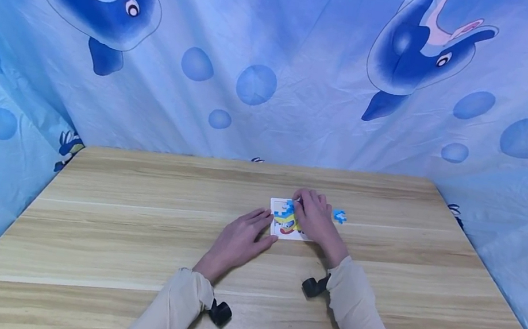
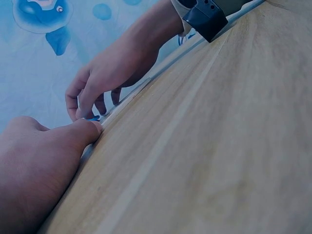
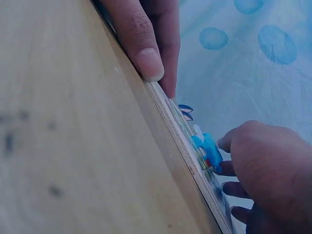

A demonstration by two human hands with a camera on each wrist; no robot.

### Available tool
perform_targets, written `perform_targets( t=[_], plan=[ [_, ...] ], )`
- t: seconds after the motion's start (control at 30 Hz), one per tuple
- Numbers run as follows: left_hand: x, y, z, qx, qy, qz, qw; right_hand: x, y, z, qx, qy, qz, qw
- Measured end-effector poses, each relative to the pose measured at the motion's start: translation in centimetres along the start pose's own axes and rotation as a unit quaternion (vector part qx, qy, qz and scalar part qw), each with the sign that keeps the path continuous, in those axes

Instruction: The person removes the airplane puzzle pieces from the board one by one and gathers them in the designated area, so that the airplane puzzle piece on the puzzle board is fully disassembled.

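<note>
A small white-framed jigsaw board (image 1: 287, 235) lies on the wooden table, showing a yellow, red and blue picture partly covered by my right hand (image 1: 315, 218). Between that hand's thumb and fingers is a blue puzzle piece (image 3: 210, 148), pinched and tilted up from the board in the right wrist view. My left hand (image 1: 242, 238) rests at the board's left edge, fingers extended and thumb at its near corner. The left wrist view shows the left hand (image 2: 48, 161) low beside the board, the right hand (image 2: 117, 68) reaching down beyond it.
Another blue and white puzzle piece (image 1: 340, 216) lies on the table right of the board. The wooden table (image 1: 122, 257) meets a blue dolphin-printed curtain (image 1: 304, 49) at the back and sides. Each wrist carries a small black camera (image 1: 220, 314).
</note>
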State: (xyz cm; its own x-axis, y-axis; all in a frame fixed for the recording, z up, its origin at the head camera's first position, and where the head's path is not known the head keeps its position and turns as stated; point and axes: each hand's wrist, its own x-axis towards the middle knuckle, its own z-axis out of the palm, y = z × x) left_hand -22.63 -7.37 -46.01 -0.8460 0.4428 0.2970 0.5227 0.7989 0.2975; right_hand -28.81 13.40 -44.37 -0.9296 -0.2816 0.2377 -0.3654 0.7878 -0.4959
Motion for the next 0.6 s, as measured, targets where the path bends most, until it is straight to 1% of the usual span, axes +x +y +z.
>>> perform_targets(
  t=[0.23,0.5,0.6],
  plan=[
    [0.04,0.02,-0.03,-0.003,0.002,0.003,1.0,-0.02,0.13,0.0,0.034,0.01,0.002,0.9994],
    [0.06,0.05,-0.05,-0.006,0.003,0.003,1.0,-0.19,0.31,-0.12,0.025,0.009,-0.009,0.9996],
    [0.01,0.08,-0.08,-0.005,0.002,0.001,1.0,-0.24,0.34,-0.09,0.032,0.01,-0.019,0.9993]
  ],
)
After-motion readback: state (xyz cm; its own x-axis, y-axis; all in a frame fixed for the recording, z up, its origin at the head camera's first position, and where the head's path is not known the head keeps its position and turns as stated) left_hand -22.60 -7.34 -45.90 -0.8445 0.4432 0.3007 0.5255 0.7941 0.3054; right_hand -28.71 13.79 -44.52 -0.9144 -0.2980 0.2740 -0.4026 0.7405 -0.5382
